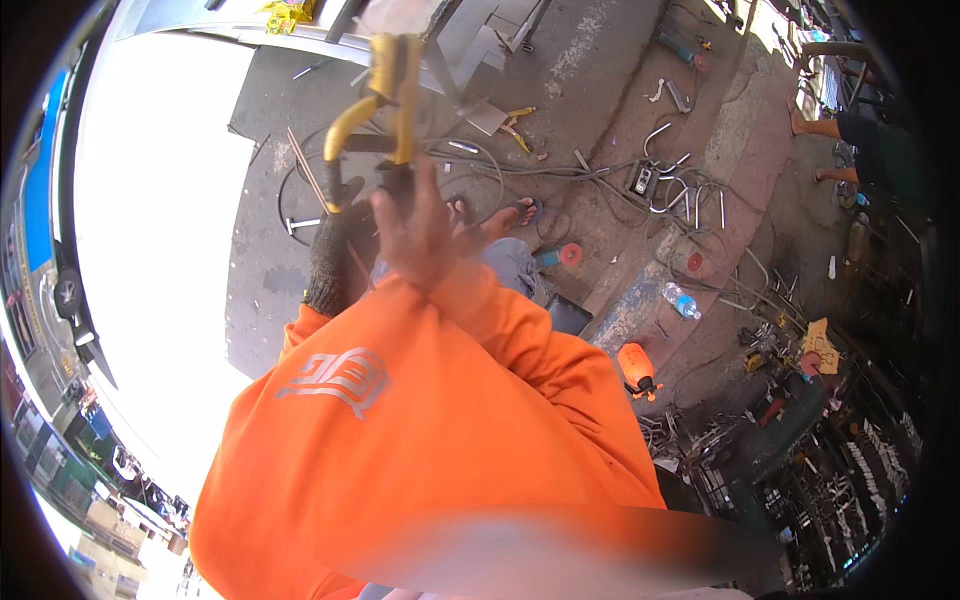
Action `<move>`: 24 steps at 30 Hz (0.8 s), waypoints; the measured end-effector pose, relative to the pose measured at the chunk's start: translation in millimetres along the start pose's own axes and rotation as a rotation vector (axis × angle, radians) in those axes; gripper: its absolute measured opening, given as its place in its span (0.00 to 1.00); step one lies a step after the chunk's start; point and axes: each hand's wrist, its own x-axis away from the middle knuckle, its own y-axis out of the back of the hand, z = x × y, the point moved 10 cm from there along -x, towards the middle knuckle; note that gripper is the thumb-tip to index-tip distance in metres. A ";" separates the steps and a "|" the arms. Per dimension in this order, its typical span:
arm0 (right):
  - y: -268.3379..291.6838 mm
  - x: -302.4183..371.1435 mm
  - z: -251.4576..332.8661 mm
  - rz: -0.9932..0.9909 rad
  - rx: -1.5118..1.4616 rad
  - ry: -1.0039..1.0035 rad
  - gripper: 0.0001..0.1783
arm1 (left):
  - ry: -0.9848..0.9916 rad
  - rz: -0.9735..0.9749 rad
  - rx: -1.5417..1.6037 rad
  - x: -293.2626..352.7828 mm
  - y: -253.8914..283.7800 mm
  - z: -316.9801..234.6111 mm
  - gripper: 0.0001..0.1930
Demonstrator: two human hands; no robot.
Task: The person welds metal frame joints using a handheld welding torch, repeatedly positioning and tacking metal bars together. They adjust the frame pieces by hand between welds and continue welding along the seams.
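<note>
My left hand (330, 243), in a dark knitted glove, is closed at the lower part of a yellow tool (347, 122) with dark grips. The tool has a straight yellow bar and a curved yellow arm; motion blur hides its exact kind. Just right of the glove is my bare right hand (420, 232), its fingers stretched and apart, smeared by movement. They reach up beside the tool's dark end, and I cannot tell whether they touch it. Beyond the tool, pale metal framing (455, 60) is partly covered by it. My orange sleeves fill the lower middle.
A large white panel (160, 200) borders the left. Cables (590, 172), bent metal tubes (690, 195) and grinders (557, 257) lie on the floor. A water bottle (682, 300) and an orange spray bottle (636, 367) are at right. Another person's legs (822, 128) show at far right.
</note>
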 end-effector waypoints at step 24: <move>-77.1 -308.7 -55.9 0.263 1.242 -0.071 0.34 | 0.115 -0.602 0.422 35.9 205.1 78.4 0.21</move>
